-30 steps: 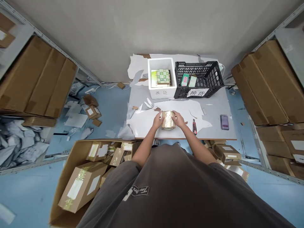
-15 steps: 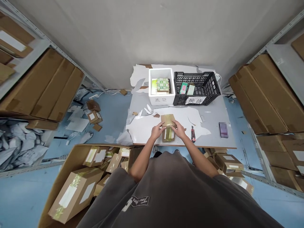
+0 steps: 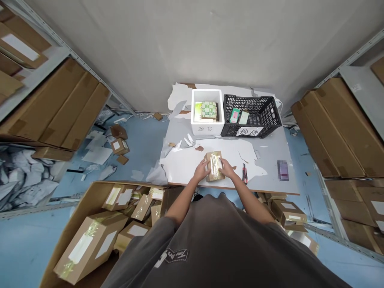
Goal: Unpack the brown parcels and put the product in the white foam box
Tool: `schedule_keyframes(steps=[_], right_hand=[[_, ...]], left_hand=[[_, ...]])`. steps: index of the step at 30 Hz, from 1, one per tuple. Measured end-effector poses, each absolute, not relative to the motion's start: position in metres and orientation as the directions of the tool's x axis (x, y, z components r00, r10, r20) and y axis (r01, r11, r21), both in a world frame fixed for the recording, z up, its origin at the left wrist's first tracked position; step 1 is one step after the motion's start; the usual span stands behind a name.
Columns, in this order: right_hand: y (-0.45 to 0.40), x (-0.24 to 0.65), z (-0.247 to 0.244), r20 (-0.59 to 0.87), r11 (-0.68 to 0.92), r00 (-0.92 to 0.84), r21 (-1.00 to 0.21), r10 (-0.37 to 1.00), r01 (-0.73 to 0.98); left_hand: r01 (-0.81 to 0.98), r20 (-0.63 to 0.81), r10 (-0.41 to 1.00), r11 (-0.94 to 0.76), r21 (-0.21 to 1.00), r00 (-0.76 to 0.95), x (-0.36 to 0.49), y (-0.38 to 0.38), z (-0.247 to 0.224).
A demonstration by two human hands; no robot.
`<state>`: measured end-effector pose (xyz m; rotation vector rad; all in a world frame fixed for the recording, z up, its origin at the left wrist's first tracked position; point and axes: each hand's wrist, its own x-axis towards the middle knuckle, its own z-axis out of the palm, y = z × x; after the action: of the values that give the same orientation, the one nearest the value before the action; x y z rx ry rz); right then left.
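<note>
On the near part of the table [image 3: 271, 160], the box [image 3: 215, 168] is held between the fingers of the left hand [image 3: 201, 171] and the right hand [image 3: 228, 169], seemingly closed, its tape [image 3: 215, 159] apparently not yet cut, and the knife [image 3: 245, 174] is left unheld at right.

Shirt [image 3: 228, 248]: we see a dark grey top with soft folds.
Left sleeve [image 3: 163, 232] and right sleeve [image 3: 274, 234]: both short, in the same grey, leaving our forearms [image 3: 184, 198] bare.
Chest patch [image 3: 177, 254]: a dark strip edged in pale dashes, its pale lettering partly legible to us as "Time".
White mark [image 3: 161, 259]: adjoins the patch; we cannot tell its design.
Left hand [image 3: 201, 170] and right hand [image 3: 227, 168]: bare.
</note>
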<state>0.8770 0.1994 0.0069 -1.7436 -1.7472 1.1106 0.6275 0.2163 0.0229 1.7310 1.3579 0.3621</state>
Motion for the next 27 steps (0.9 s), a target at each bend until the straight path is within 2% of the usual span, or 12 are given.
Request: schedule_keyframes(steps=[3,5,8,13,16,19,21,24,27], right_hand=[[0.166,0.883,0.004,-0.321,-0.12,-0.209,-0.761,0.924,0.637],[0.151,0.877,0.005,-0.375,-0.159,-0.192,-0.726,0.907,0.669],[0.147,0.869,0.015,-0.345,-0.165,-0.119,-0.69,0.931,0.705],[0.186,0.875,0.05,-0.13,-0.036,-0.09,-0.74,0.987,0.672],[0.217,0.873,0.059,-0.139,-0.057,-0.073,-0.748,0.988,0.662],[0.235,0.863,0.056,-0.212,-0.113,-0.08,-0.759,0.974,0.642],[0.236,0.861,0.052,-0.249,-0.148,-0.084,-0.779,0.965,0.609],[0.222,0.868,0.046,-0.241,-0.144,-0.098,-0.811,0.966,0.567],[0.195,0.877,0.042,-0.236,-0.074,-0.226,-0.828,0.945,0.555]], left_hand=[[0.623,-0.354,0.804,-0.025,0.782,0.478,0.628,0.19,0.017],[0.634,-0.418,0.773,0.027,0.773,0.477,0.632,0.177,0.015],[0.624,-0.39,0.828,0.063,0.779,0.403,0.633,0.174,0.023],[0.577,-0.265,0.918,0.05,0.815,0.295,0.623,0.21,0.054],[0.61,-0.277,0.946,0.122,0.783,0.166,0.627,0.236,0.062],[0.553,-0.405,0.906,0.275,0.786,0.125,0.634,0.25,0.059],[0.501,-0.438,0.892,0.33,0.8,0.112,0.631,0.25,0.056],[0.497,-0.316,0.936,0.201,0.844,0.158,0.618,0.232,0.051],[0.509,-0.254,0.915,0.064,0.859,0.313,0.61,0.202,0.047]])
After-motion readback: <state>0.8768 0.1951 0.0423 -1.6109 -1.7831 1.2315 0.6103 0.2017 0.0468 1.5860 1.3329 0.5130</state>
